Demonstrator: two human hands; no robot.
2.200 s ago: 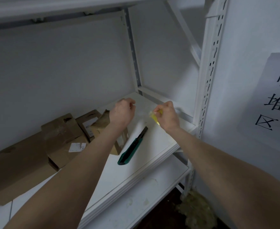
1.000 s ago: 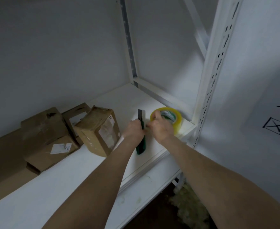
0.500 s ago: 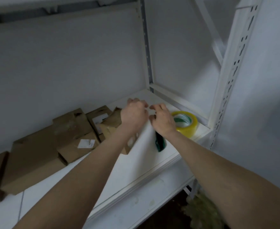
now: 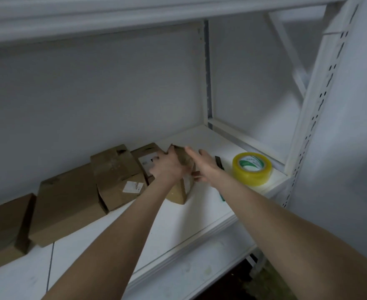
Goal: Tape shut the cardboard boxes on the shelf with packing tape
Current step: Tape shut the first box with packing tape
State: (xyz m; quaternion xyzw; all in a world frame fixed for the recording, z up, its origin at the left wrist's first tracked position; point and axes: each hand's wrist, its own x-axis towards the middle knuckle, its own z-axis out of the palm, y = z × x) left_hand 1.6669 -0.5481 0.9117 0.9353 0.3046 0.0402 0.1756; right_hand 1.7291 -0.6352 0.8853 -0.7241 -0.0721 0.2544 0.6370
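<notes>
holding: left hand (image 4: 167,168) grips box (image 4: 179,192), right hand (image 4: 207,168) flat against it
tape roll (image 4: 251,169): untouched beside them
progress: box seemingly unsealed, taping ahead

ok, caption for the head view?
Left hand grips, right hand presses a cardboard box on the shelf; tape roll nearby.

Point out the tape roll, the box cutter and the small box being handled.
tape roll (image 4: 251,178), head view, yellow outer wall.
box cutter (image 4: 218,163), head view, dark far end.
small box (image 4: 176,193), head view, lower front face.
</notes>
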